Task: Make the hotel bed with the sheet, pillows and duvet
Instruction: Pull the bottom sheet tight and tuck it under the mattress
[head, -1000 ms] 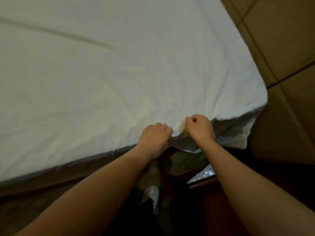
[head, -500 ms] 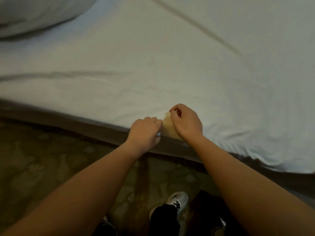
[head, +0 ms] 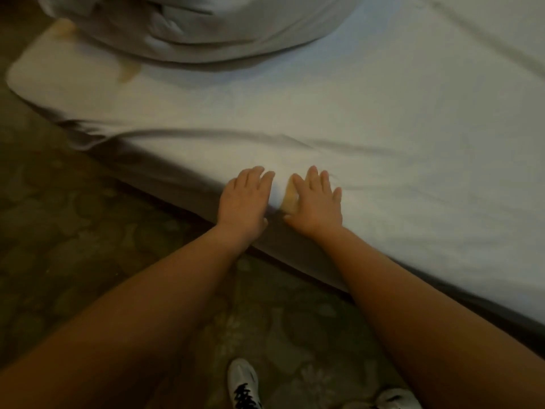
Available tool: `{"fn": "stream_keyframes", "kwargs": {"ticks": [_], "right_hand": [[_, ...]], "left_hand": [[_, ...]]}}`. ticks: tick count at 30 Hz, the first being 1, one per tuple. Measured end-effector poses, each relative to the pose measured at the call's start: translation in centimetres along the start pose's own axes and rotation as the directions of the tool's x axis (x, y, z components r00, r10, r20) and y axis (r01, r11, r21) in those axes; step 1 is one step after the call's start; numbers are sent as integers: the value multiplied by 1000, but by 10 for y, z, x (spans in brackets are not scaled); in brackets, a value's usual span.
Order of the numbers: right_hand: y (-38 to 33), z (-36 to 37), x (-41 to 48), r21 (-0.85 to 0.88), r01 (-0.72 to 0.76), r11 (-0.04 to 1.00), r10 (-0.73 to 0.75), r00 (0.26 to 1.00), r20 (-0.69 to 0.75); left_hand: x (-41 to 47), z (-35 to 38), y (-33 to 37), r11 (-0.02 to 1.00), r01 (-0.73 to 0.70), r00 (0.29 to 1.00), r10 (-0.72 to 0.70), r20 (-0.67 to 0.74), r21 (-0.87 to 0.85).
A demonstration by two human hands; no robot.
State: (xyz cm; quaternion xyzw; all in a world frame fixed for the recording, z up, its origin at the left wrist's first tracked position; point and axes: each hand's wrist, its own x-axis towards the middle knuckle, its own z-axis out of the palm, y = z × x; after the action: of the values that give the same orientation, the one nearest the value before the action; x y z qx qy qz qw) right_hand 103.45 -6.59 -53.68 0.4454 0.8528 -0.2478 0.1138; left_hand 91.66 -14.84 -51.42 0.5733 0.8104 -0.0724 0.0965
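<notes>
Both hands lie flat at the near edge of the bed (head: 516,317), and neither grip holds anything. The left hand (head: 243,202) has its fingers straight and close together, palm down on the white sheet (head: 383,128), with its wrist just over that edge. The right hand (head: 317,205) lies just beside it, further along the edge. Its fingers are spread and it presses the sheet in the same way. Between the two hands, partly under the right forefinger, shows a small yellowish patch (head: 290,199); what it is cannot be told.

The sheet covers the bed top from the near edge inward. Long shallow creases run roughly along the edge, just beyond the fingertips. Below the edge the side of the bed drops away in dark shadow, and whether the sheet is tucked there cannot be made out.

Far along the edge, on the left hand's side, a rounded mattress corner (head: 59,72) looks paler and creamier than the sheet, and a yellowish mark (head: 128,73) shows on it. Well in from the edge, near that corner, sits a heap of white bedding (head: 191,28), crumpled and folded on itself; whether it is duvet or pillows is not clear.

On the person's side of the edge lies a dim patterned carpet (head: 73,246). On it stand two white shoes, one (head: 243,385) between the forearms and one (head: 398,398) partly hidden under the right forearm.
</notes>
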Motion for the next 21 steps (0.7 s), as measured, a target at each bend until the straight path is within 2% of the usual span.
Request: {"fn": "stream_keyframes", "kwargs": {"ticks": [3,7,9,14,21], "right_hand": [[-47,10,31,-51,-104,993,109,986,123],[-87,18,73,2,-358,934,354,923,152],[-98,21,90,-21,-429,903,427,890,162],[-108,37,113,-170,-484,858,506,855,117],[-119,40,128,-210,-595,776,627,764,152]], "left_hand": [[22,4,-60,998,59,995,-61,82,29],[60,9,-127,994,91,975,-101,198,61],[77,14,-150,995,69,967,-85,239,74],[108,29,-170,996,-1,904,-36,426,87],[127,28,-172,999,25,787,-40,615,33]]}}
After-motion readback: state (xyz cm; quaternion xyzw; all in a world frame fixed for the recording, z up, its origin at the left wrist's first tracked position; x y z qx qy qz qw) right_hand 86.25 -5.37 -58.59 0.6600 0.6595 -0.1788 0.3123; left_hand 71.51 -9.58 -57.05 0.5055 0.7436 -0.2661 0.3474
